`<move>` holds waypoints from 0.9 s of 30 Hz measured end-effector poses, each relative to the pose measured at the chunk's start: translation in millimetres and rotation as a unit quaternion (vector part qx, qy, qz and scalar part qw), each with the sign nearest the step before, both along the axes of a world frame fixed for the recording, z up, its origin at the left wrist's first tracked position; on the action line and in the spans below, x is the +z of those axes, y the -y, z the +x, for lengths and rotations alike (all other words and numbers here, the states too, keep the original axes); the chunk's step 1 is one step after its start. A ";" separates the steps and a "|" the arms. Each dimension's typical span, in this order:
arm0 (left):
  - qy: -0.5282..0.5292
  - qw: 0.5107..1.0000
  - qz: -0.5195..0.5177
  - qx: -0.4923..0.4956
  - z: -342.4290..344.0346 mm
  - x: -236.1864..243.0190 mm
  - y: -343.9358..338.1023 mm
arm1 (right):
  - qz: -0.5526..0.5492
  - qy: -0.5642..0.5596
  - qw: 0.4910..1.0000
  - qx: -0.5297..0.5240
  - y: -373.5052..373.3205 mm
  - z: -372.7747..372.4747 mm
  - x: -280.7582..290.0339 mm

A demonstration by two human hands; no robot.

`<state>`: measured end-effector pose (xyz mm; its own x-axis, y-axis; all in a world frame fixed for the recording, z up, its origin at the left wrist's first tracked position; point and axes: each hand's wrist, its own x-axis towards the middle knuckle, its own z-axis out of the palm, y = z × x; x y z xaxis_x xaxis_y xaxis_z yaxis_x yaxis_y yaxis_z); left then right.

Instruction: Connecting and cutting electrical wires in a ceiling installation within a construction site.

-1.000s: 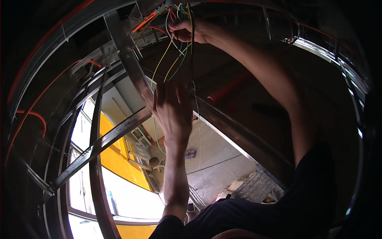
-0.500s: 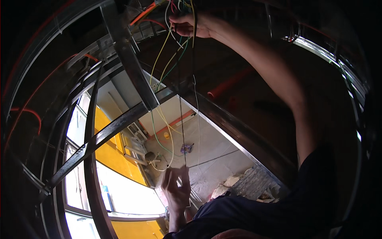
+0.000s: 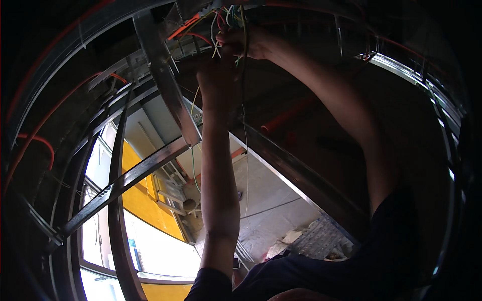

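Observation:
Overhead, a bundle of coloured wires hangs from an opening between metal frames. My right hand is raised there, its fingers closed round the wires. My left hand is up just below it, overlapping the strands in shadow, its fingers too dark and hidden to make out. Yellow, white and green wires trail downward past a steel channel. An orange conduit runs just left of the bundle.
Metal studs cross on the left, with red conduit beyond. A dark panel fills the right. Far below are a concrete floor, heaped sheeting, a stool, a yellow wall band and bright windows.
My left hand has risen from low beside the hanging wires to just under my right hand at the bundle. My right hand stays at the wires, slightly lower than half a second ago.

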<state>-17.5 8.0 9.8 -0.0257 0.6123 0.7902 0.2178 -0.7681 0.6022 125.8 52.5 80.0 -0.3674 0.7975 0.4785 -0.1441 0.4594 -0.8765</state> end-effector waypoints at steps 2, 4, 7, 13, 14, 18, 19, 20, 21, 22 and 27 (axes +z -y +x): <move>0.083 0.975 -0.130 -0.158 5.1 -3.8 -20.9 | -0.008 -0.004 1.000 -0.024 -0.9 -1.1 -1.5; -0.004 0.999 -0.052 0.009 6.4 -7.7 -31.4 | 0.005 -0.003 1.000 -0.027 -0.3 -0.4 -2.6; -0.112 0.941 0.269 0.173 2.8 -9.3 -30.1 | -0.009 -0.028 0.999 -0.034 0.5 -3.7 -2.6; 0.245 0.962 0.066 -0.103 19.9 4.3 -11.0 | -0.003 -0.055 0.998 0.011 2.7 -6.2 -1.4; 0.285 0.931 0.158 -0.164 24.8 5.3 -8.5 | -0.013 -0.060 0.998 -0.005 2.9 -4.4 -0.8; 0.287 0.935 0.055 -0.201 26.3 3.7 0.3 | -0.067 -0.038 0.997 0.014 3.0 -0.1 4.3; 0.278 0.932 0.094 -0.214 26.5 0.4 3.2 | -0.056 -0.038 0.998 0.002 3.1 -0.2 5.4; 0.246 0.944 0.112 -0.188 25.8 -4.4 7.2 | -0.061 -0.030 0.997 -0.021 3.3 -1.3 5.3; 0.213 0.957 0.124 -0.155 24.7 -8.7 11.4 | -0.048 -0.025 0.998 0.026 4.0 -1.1 6.0; 0.210 0.955 0.131 -0.161 23.2 -15.2 18.2 | -0.047 -0.027 0.998 0.026 4.3 -2.1 5.8; 0.092 0.990 0.102 0.036 -0.6 -69.4 88.7 | -0.041 -0.050 0.996 -0.058 2.0 -7.8 1.9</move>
<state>-18.1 -80.7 -59.6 -0.2178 0.4314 0.8755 0.1770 -0.8647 0.4701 118.0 50.6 81.9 -0.2252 0.8699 0.4388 -0.1826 0.4047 -0.8960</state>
